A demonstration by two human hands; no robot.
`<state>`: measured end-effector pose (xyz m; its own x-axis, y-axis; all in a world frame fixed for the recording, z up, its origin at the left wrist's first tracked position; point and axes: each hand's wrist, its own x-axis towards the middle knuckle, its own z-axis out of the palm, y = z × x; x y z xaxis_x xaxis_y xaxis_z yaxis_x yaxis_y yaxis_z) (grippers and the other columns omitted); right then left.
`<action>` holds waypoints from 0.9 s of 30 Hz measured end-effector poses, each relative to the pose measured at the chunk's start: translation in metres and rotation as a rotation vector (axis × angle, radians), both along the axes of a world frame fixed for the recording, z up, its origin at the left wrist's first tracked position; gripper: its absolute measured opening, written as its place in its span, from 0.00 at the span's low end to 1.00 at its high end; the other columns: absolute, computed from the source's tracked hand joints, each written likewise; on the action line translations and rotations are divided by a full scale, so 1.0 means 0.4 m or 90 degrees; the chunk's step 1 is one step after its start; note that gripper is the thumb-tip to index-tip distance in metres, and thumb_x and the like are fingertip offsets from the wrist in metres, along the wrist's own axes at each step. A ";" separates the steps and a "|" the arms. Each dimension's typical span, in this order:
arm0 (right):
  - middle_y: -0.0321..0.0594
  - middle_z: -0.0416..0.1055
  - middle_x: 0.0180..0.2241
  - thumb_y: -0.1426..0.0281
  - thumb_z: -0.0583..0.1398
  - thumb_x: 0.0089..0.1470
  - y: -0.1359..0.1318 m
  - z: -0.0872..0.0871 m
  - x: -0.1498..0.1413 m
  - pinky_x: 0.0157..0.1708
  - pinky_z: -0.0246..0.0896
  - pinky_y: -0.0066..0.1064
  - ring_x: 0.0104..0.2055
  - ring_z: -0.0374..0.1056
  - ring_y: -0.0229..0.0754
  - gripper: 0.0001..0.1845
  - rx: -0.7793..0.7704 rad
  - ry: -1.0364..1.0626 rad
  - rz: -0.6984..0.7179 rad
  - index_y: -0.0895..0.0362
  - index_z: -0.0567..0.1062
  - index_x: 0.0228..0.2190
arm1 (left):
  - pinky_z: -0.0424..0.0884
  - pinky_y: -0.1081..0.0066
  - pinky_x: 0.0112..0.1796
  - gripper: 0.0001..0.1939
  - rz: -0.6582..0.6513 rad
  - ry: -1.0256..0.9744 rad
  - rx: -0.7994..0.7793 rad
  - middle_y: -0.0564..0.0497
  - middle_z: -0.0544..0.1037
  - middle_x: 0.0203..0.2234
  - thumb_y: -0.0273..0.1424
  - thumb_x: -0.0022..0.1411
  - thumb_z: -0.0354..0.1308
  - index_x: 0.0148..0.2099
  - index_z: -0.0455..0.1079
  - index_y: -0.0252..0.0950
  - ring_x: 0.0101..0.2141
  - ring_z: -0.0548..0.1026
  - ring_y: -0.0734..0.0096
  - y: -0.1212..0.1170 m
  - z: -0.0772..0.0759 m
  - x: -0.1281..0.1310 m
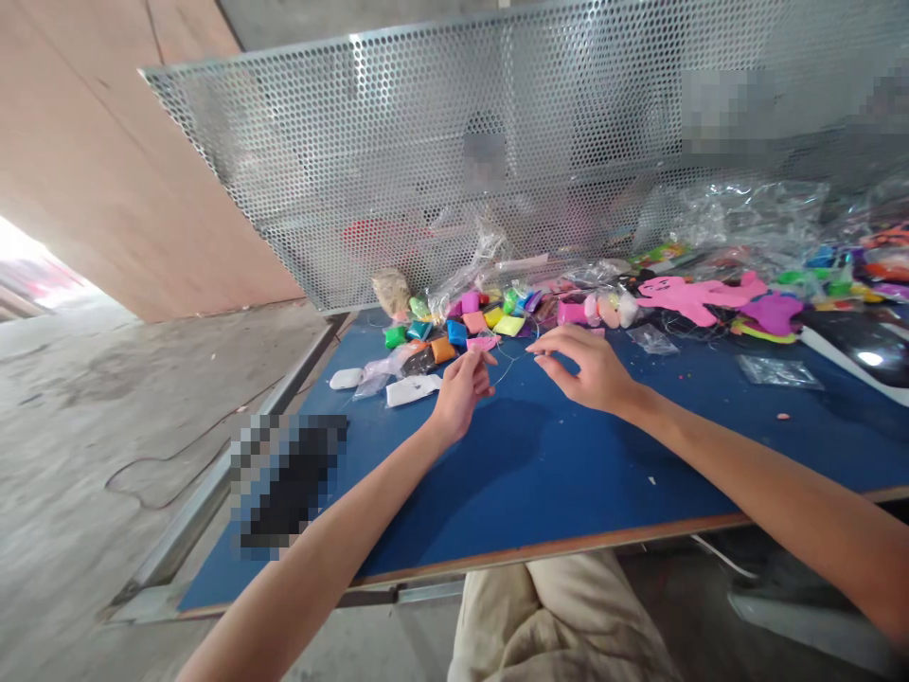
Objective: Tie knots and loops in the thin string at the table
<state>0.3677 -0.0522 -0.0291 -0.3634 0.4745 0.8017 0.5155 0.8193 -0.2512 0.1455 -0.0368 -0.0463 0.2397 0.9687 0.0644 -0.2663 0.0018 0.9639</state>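
My left hand (463, 390) is held over the blue table with thumb and fingers pinched together on a thin, pale thread (508, 362). Just behind its fingertips lies a pink piece (483, 343), and I cannot tell whether they touch. To the right, my right hand (583, 367) is curved, thumb and forefinger close together at the thread's other side. The thread is very fine, and its ends are hard to make out. Close by my left hand lies a white strip (413, 389).
Small colored packets (456, 332) lie in a cluster behind my hands. A pink figure-shaped cutout (700, 297) and clear plastic bags (753, 223) lie at the back right. A perforated metal panel (426, 142) rises behind the table (554, 474). A dark, blurred object (294, 483) rests at left.
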 end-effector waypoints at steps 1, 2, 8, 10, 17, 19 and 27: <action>0.42 0.75 0.43 0.69 0.57 0.63 0.000 -0.004 -0.005 0.51 0.66 0.43 0.48 0.71 0.47 0.11 -0.017 -0.011 0.001 0.51 0.74 0.46 | 0.68 0.75 0.28 0.23 -0.002 -0.026 -0.004 0.59 0.52 0.20 0.52 0.62 0.57 0.36 0.71 0.35 0.21 0.55 0.80 -0.001 -0.001 0.002; 0.42 0.74 0.45 0.68 0.57 0.63 0.002 -0.009 -0.011 0.52 0.66 0.44 0.48 0.70 0.48 0.11 -0.030 -0.014 -0.008 0.51 0.74 0.47 | 0.70 0.74 0.30 0.22 -0.005 -0.044 -0.004 0.58 0.54 0.21 0.50 0.63 0.57 0.37 0.72 0.35 0.22 0.57 0.79 -0.001 -0.002 0.004; 0.42 0.74 0.40 0.59 0.56 0.64 0.017 -0.035 -0.027 0.37 0.68 0.37 0.33 0.71 0.42 0.22 -0.251 0.032 -0.035 0.51 0.69 0.56 | 0.70 0.73 0.38 0.21 -0.003 0.039 0.094 0.51 0.69 0.32 0.48 0.68 0.52 0.48 0.75 0.39 0.32 0.68 0.74 -0.003 -0.020 0.010; 0.40 0.75 0.37 0.58 0.51 0.67 0.023 -0.037 -0.024 0.37 0.68 0.35 0.33 0.72 0.41 0.22 -0.352 0.083 0.038 0.51 0.69 0.57 | 0.69 0.72 0.39 0.22 -0.002 0.145 0.158 0.50 0.71 0.36 0.48 0.69 0.49 0.52 0.74 0.40 0.35 0.68 0.72 -0.003 -0.025 0.009; 0.42 0.76 0.40 0.58 0.58 0.63 0.034 -0.049 -0.034 0.39 0.73 0.37 0.38 0.75 0.43 0.21 -0.544 0.265 0.245 0.51 0.69 0.54 | 0.67 0.65 0.47 0.26 0.018 0.365 0.339 0.47 0.70 0.40 0.49 0.71 0.43 0.63 0.68 0.44 0.41 0.67 0.66 -0.011 -0.031 0.016; 0.42 0.77 0.40 0.58 0.60 0.61 0.031 -0.050 -0.039 0.41 0.74 0.38 0.39 0.76 0.43 0.22 -0.573 0.297 0.267 0.52 0.69 0.54 | 0.67 0.64 0.49 0.26 0.038 0.391 0.383 0.46 0.69 0.44 0.48 0.71 0.44 0.64 0.66 0.46 0.45 0.66 0.65 -0.014 -0.028 0.017; 0.38 0.75 0.30 0.59 0.58 0.62 0.015 -0.019 -0.021 0.27 0.70 0.31 0.24 0.70 0.37 0.14 -0.417 0.185 0.127 0.55 0.76 0.40 | 0.71 0.67 0.41 0.20 0.009 0.321 0.310 0.47 0.78 0.37 0.44 0.67 0.55 0.50 0.77 0.37 0.38 0.74 0.66 -0.005 -0.018 0.000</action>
